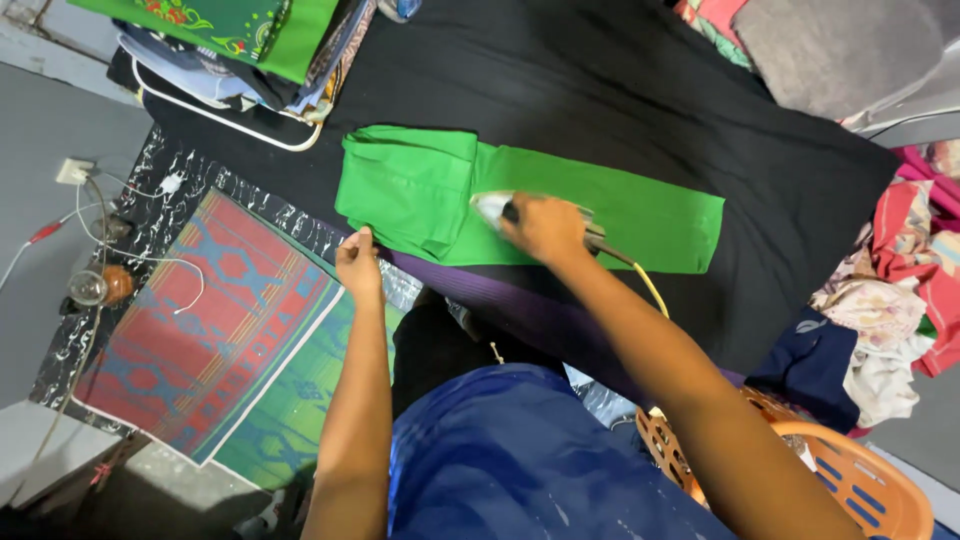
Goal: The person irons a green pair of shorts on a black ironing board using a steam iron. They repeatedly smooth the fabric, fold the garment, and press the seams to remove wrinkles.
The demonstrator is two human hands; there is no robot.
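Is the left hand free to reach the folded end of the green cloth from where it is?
Probably yes. The left hand rests at the near edge of the green cloth, empty, with nothing between; the right hand holds the iron further along.

The right hand (545, 228) covers most of the iron (492, 207), so only its pale nose and a bit of its rear show, and the grip on the handle is hidden. The iron's cord (652, 290) slips behind the forearm and is lost. The left hand (358, 262) hides the near edge of the green cloth (620, 215) beneath its fingers. The clothes pile (230, 40) is cut off by the top edge, the heap of laundry (900, 300) by the right edge, the orange basket (850, 480) by the bottom. The small round thing (95, 287) by the wall socket is too blurred to identify.
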